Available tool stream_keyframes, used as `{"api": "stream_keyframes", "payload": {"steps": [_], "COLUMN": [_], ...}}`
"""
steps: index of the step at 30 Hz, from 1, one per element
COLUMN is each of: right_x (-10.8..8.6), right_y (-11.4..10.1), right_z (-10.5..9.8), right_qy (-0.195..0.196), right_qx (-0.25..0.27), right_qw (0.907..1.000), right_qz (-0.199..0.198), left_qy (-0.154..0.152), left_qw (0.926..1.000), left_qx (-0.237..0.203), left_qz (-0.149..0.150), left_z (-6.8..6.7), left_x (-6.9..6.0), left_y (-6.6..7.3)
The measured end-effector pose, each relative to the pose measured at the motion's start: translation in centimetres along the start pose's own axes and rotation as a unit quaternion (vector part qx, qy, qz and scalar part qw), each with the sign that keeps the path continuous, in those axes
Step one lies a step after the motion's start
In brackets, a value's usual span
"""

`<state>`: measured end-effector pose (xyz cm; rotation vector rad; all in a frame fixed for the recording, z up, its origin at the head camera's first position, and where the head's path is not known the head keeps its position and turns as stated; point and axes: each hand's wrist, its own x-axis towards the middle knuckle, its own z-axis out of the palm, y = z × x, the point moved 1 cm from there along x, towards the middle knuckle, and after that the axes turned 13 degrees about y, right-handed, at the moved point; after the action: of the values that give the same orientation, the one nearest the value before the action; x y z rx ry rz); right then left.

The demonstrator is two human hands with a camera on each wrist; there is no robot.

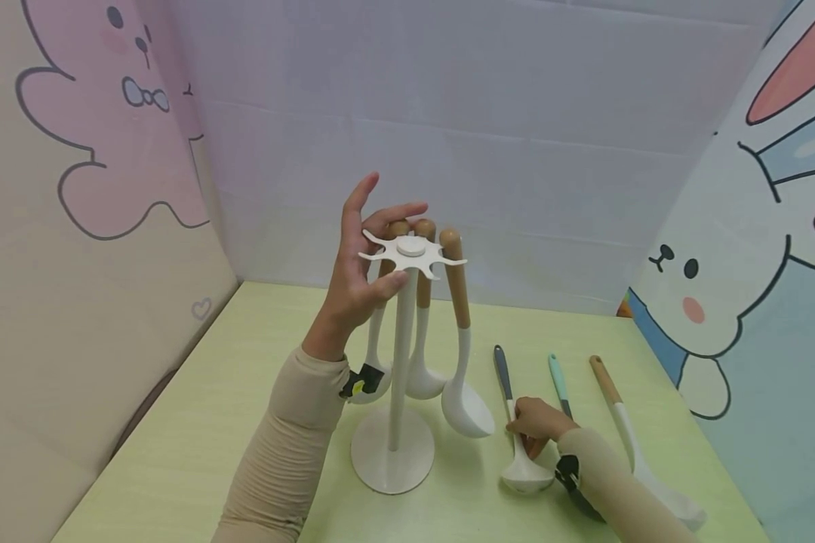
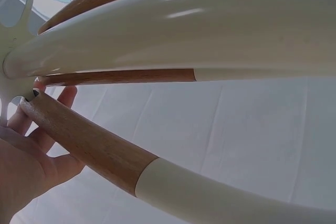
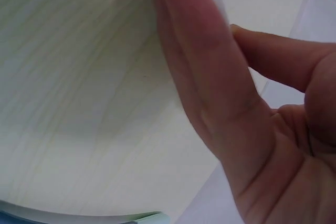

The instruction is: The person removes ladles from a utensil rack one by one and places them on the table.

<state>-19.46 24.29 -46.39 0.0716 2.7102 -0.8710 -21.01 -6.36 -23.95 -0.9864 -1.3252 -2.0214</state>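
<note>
A white utensil rack (image 1: 395, 377) stands on a round base, and three white utensils with wooden handles hang from its top. One of them is a ladle (image 1: 467, 411) on the right side. My left hand (image 1: 356, 279) is at the rack's top, fingers spread behind the handles and thumb by the pole. In the left wrist view its fingers lie against a wooden handle (image 2: 100, 142). My right hand (image 1: 539, 422) pinches the white shaft of a ladle (image 1: 526, 477) with a dark grey handle, low over the table. The right wrist view shows little of this ladle.
Right of the ladle lies a utensil with a mint handle (image 1: 558, 377), its dark head partly behind my right forearm. Farther right is a white turner (image 1: 625, 430) with a wooden handle. Fabric walls with cartoon animals enclose the pale green table (image 1: 197, 422).
</note>
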Motion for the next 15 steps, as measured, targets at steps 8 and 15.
{"api": "stream_keyframes", "payload": {"steps": [8,15], "right_x": [-0.02,0.4], "right_y": [0.06,0.6], "right_z": [0.19,0.46], "right_qy": [-0.003,-0.006], "right_qx": [-0.007,-0.007], "right_qw": [1.0,0.9999], "right_qz": [-0.001,0.007], "left_qy": [-0.001,-0.001], "left_qw": [1.0,0.9999], "left_qx": [0.009,0.013], "left_qz": [0.004,0.004], "left_z": [-0.12,-0.15], "left_x": [0.04,0.04], "left_y": [0.1,0.07]}}
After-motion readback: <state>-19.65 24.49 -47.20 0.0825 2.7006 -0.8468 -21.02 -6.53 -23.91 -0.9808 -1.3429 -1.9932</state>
